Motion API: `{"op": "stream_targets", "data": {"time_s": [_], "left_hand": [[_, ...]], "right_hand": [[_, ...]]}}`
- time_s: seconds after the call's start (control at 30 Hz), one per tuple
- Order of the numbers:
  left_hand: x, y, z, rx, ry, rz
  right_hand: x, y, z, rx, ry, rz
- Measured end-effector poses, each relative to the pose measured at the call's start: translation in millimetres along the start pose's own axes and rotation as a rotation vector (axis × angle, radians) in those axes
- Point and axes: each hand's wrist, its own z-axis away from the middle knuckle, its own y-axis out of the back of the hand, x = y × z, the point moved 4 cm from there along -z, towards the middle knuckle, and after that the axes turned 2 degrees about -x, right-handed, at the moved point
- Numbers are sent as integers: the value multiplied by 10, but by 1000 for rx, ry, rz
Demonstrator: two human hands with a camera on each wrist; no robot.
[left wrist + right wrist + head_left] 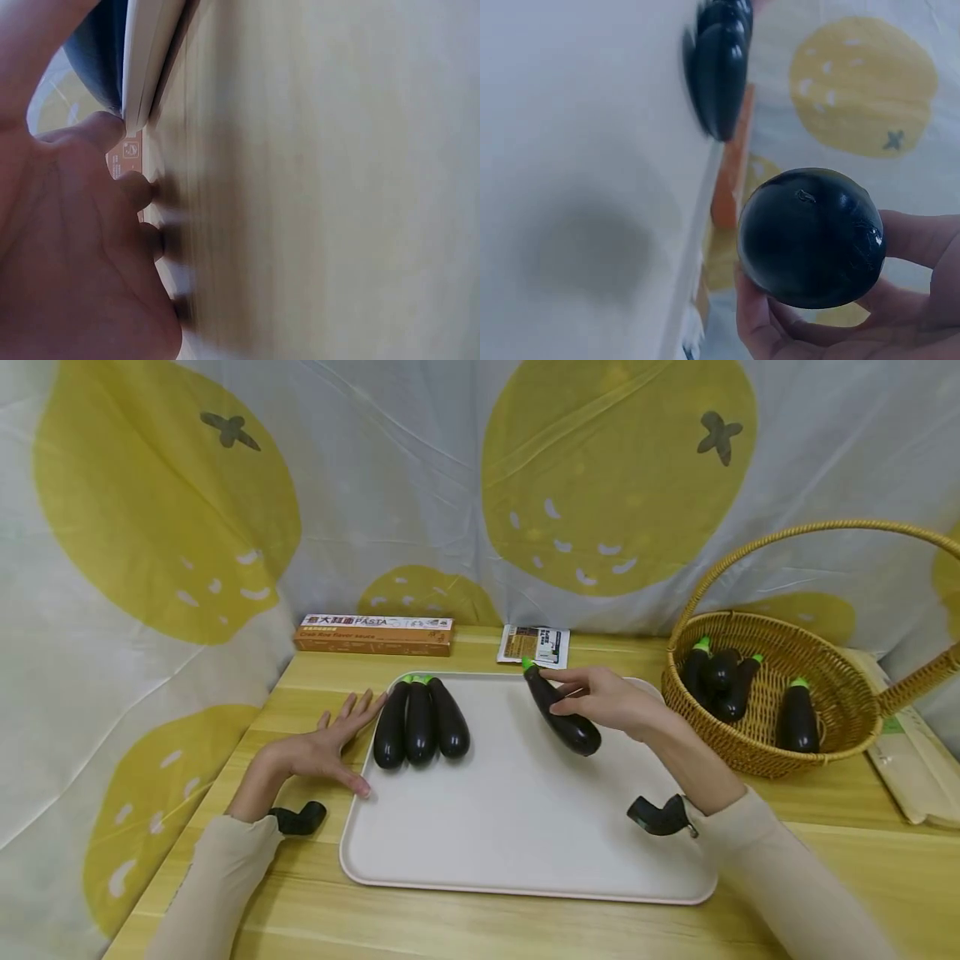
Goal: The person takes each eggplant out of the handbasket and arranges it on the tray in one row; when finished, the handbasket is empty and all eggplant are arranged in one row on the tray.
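Observation:
Between the thumb and fingers of my right hand (603, 697) is a dark eggplant (558, 714) with a green stem end, held over the right half of a white tray (517, 827). The right wrist view shows the round bottom of this eggplant (810, 238) close up, its shadow falling on the tray. Three more eggplants (420, 722) lie side by side at the tray's upper left, stems away from me. My left hand (326, 747) spreads its fingers at the tray's left edge, beside the leftmost eggplant. In the left wrist view the left hand's fingertips (135, 189) come down at the table.
At the right stands a wicker basket (776, 760) with a tall handle, several eggplants (738, 689) inside. Along the back lie a pasta box (373, 637) and a small packet (534, 646). A flat package (911, 777) lies right of the basket. A lemon-print curtain (390, 485) hangs behind.

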Motion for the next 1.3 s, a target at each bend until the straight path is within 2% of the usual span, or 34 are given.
{"op": "stream_targets", "data": {"time_s": [0.23,0.43,0.73,1.3], "left_hand": [[22,0,19,4,4,-7],[38,1,8,2,7,-9],[19,3,8,3,16,-14],[14,1,3,3,28,3]], "right_hand": [[-142,-375,-452,-39,10,-54],[-161,-571,-683,-29,14,-72],[-237,-711,-784,15,13,-78],[-232,-775,-814,43,33,-30]]}}
